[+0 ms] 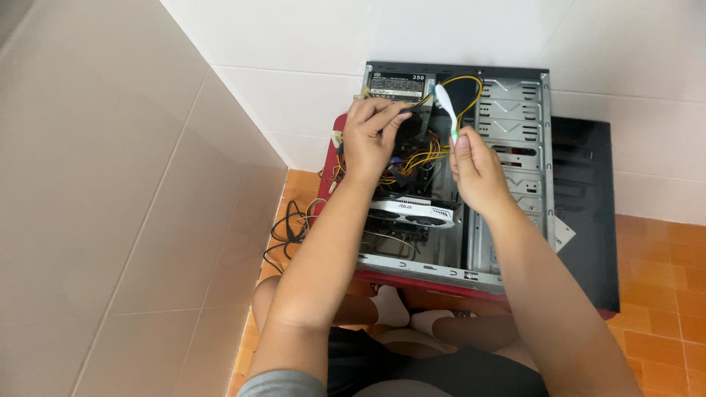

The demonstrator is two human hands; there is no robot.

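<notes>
Two hands worked inside the open computer case (507,95) — the left hand (368,140) pinched the yellow cables (423,156) aside. The right hand (476,170) gripped a white-and-green toothbrush (445,103), bristles toward the power supply (397,87) — apparently brushing dust.

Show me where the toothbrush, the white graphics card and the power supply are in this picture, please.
toothbrush (444,101): head view, on its white neck below the bristles.
white graphics card (412,212): head view, on its long white shroud.
power supply (397,86): head view, on its labelled side.

Bare matt grey sheet-metal computer case (515,140) holding plastic-sheathed yellow wires (423,158), a white plastic-handled toothbrush (446,103), against glossy white wall tiles (294,44) and smooth orange floor tiles (662,272).
</notes>
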